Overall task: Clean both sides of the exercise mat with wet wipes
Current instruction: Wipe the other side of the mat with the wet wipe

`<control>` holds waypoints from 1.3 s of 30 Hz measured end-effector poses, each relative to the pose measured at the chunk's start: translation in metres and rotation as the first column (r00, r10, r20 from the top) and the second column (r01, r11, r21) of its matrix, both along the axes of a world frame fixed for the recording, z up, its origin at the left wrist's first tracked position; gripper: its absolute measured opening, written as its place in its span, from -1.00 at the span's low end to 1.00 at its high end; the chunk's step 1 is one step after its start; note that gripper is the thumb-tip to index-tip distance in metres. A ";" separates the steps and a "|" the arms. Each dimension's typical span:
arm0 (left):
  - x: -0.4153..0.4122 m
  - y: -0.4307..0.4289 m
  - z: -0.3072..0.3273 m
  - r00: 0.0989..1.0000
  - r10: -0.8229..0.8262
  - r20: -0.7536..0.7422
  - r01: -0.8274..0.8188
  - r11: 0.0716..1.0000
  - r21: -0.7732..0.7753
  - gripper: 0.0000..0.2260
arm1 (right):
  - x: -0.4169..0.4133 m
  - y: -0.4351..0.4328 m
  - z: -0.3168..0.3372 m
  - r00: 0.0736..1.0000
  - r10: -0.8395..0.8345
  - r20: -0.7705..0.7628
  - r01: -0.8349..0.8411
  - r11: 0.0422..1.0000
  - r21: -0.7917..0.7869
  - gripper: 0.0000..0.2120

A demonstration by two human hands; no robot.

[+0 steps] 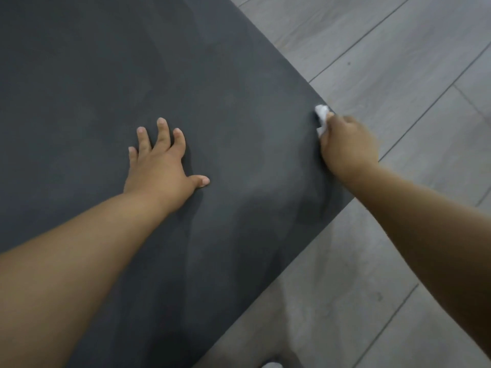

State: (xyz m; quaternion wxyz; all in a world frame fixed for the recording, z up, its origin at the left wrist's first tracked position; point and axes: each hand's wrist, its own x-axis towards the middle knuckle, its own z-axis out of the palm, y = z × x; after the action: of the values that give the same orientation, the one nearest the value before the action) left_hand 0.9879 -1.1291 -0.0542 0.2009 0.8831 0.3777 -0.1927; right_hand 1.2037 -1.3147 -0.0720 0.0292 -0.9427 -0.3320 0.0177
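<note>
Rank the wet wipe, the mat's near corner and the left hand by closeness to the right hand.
1. wet wipe, gripped in the right hand itself.
2. mat's near corner, just below that hand.
3. left hand, flat on the exercise mat, far leftward.

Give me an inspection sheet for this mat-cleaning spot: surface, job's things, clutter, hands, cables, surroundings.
Surface: grey plank floor, with the mat spread on it.
Job's things: dark exercise mat; crumpled white wet wipe at its right edge.
Clutter: small white thing at the bottom edge of the view, too cut off to identify.
Hands: left hand flat on the mat, fingers spread; right hand grips the wet wipe.
Cables: nothing seen.
Surroundings: only floor shows around the mat.
</note>
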 end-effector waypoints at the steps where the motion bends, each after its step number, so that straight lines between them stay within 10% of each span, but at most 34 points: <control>1: 0.000 -0.001 0.000 1.000 0.004 0.005 -0.004 1.000 -0.002 -0.19 | 0.005 -0.005 0.003 0.993 -0.115 -0.013 0.115 0.993 -0.012 -0.71; 5: -0.004 -0.013 -0.003 0.981 -0.177 0.078 0.176 0.984 0.014 -0.39 | -0.034 -0.003 -0.001 0.980 -0.164 -0.116 0.166 0.986 0.007 -0.68; 11: -0.004 -0.024 -0.007 0.965 -0.243 0.101 0.242 0.970 0.020 -0.50 | -0.083 -0.031 -0.011 0.894 0.447 -0.030 -0.444 0.894 0.061 -0.72; 19: -0.004 -0.035 -0.009 0.966 -0.255 0.049 0.250 0.964 0.089 -0.47 | -0.010 -0.053 0.016 0.969 -0.240 -0.061 0.233 0.967 -0.107 -0.68; 27: -0.003 -0.035 -0.009 0.966 -0.258 0.027 0.254 0.961 0.107 -0.47 | -0.149 -0.043 -0.003 0.821 0.539 -0.185 -0.521 0.842 0.142 -0.74; 29: -0.002 -0.035 -0.007 0.966 -0.257 0.024 0.254 0.962 0.099 -0.47 | -0.118 -0.041 0.000 0.880 0.443 -0.171 -0.443 0.896 0.037 -0.79; 33: 0.000 -0.037 -0.005 0.971 -0.236 0.044 0.232 0.968 0.095 -0.49 | -0.034 -0.054 0.009 0.955 -0.250 -0.157 0.253 0.967 -0.001 -0.73; 39: 0.001 -0.040 -0.006 0.975 -0.213 0.058 0.208 0.975 0.080 -0.50 | -0.075 -0.068 -0.003 0.981 -0.131 -0.142 0.129 0.991 -0.025 -0.72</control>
State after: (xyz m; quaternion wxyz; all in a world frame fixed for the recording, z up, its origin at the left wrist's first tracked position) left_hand 0.9889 -1.1687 -0.0603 0.1591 0.9308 0.2821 -0.1696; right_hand 1.1282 -1.3831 -0.0750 0.0465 -0.9588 -0.2667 0.0859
